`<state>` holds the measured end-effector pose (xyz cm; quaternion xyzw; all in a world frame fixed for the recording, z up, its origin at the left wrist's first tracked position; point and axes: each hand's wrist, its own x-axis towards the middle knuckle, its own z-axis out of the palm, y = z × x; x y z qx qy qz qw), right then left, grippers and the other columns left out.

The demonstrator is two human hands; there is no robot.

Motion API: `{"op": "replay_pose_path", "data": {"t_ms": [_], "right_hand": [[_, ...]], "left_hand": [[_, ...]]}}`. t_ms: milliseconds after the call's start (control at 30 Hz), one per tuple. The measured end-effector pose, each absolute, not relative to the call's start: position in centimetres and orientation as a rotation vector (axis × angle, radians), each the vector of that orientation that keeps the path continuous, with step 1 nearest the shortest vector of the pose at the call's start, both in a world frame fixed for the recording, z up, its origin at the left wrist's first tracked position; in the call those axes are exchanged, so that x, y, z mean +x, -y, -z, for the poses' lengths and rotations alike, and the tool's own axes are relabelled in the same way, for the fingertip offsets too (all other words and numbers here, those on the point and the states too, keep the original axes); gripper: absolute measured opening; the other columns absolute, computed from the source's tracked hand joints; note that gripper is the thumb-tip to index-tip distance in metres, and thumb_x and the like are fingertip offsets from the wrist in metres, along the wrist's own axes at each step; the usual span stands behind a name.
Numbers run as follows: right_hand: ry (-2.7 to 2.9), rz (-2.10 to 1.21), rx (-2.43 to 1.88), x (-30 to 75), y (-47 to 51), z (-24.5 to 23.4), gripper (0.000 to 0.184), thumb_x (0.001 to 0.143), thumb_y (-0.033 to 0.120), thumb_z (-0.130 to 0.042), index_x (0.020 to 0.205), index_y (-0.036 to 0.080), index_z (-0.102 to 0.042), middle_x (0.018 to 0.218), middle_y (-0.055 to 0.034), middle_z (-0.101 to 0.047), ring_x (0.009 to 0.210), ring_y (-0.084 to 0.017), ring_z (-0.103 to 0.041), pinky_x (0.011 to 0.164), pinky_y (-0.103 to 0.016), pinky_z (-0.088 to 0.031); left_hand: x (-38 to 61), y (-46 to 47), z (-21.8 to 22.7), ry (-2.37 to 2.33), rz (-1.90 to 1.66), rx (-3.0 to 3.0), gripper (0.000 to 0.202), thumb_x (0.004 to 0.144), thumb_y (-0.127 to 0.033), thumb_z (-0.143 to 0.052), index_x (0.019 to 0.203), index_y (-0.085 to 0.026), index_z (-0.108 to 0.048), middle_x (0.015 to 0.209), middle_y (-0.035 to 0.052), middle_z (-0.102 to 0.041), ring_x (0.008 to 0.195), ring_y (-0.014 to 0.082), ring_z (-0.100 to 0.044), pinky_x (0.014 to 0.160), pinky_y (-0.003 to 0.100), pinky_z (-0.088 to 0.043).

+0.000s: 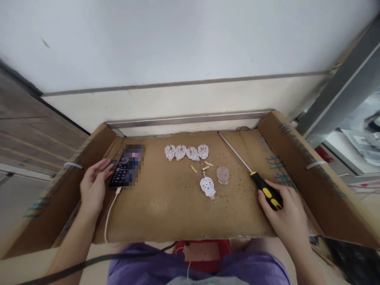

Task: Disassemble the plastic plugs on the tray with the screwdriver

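Note:
My right hand [286, 211] is closed around the black-and-yellow handle of a long screwdriver [265, 192] whose thin shaft points up-left across the cardboard. My left hand [93, 184] rests flat with fingers stretched, touching the left edge of a phone [126, 170] on a white cable. In the middle lie a white plug shell [207, 186], a translucent plug cover [222, 174] and small brass pins [200, 165]. A row of several white plug halves [186, 152] sits further back.
All of it lies on a brown cardboard sheet [166, 209] with raised side flaps [311, 174], backed by a metal rail and white wall. A black cable [97, 261] crosses my lap. A grey post stands at the right.

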<state>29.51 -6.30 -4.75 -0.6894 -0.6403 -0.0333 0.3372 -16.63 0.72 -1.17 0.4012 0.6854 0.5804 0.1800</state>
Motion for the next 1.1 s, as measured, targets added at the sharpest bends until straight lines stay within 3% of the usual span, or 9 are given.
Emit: {"op": "replay_pose_path", "data": {"t_ms": [567,733,900,1000,1100], "right_hand": [[1.664,0.089,-1.801,29.6,6.4,4.8,0.040,0.082,0.049,-0.049,0.103,0.017,-0.059,0.095,-0.0062,-0.060,0.088,-0.017,-0.055,0.077,-0.029,-0.041],[1.669,0.100,-1.790,29.5,6.4,4.7,0.039,0.082,0.048,-0.049,0.104,0.017,-0.058,0.095,-0.0054,-0.059,0.086,-0.017,-0.055,0.077,-0.028,-0.041],[1.661,0.085,-1.797,29.4,6.3,4.7,0.038,0.082,0.048,-0.050,0.103,0.017,-0.059,0.095,-0.0052,-0.059,0.086,-0.017,-0.055,0.078,-0.028,-0.041],[1.659,0.084,-1.802,29.5,6.3,4.8,0.039,0.082,0.048,-0.050,0.103,0.017,-0.059,0.095,-0.0054,-0.059,0.087,-0.017,-0.055,0.078,-0.028,-0.041],[1.664,0.092,-1.798,29.6,6.3,4.9,0.040,0.082,0.048,-0.050,0.103,0.016,-0.059,0.095,-0.0058,-0.060,0.087,-0.017,-0.055,0.078,-0.028,-0.041]], "left_hand": [[-17.5,-2.3,1.6,-2.080,-1.519,1.115,0.036,0.063,-0.009,-0.060,0.098,-0.011,-0.059,0.117,0.0140,-0.062,0.105,0.0217,-0.061,0.102,0.041,-0.041],[-17.3,-2.4,1.4,-2.086,-1.491,1.128,0.039,0.062,-0.006,-0.060,0.101,-0.011,-0.058,0.121,0.0144,-0.060,0.108,0.0240,-0.059,0.102,0.044,-0.041],[-15.7,-2.3,0.2,-2.099,-1.631,0.910,0.032,0.075,-0.014,-0.051,0.106,-0.012,-0.058,0.124,0.0144,-0.058,0.111,0.0260,-0.058,0.098,0.050,-0.043],[-15.1,-2.0,0.1,-2.084,-1.590,0.965,0.030,0.074,-0.015,-0.054,0.104,-0.010,-0.058,0.124,0.0164,-0.057,0.116,0.0254,-0.054,0.102,0.045,-0.040],[-15.2,-1.8,0.7,-2.054,-1.502,1.087,0.042,0.071,-0.015,-0.061,0.112,-0.008,-0.054,0.126,0.0195,-0.055,0.119,0.0239,-0.052,0.107,0.039,-0.035]]}}
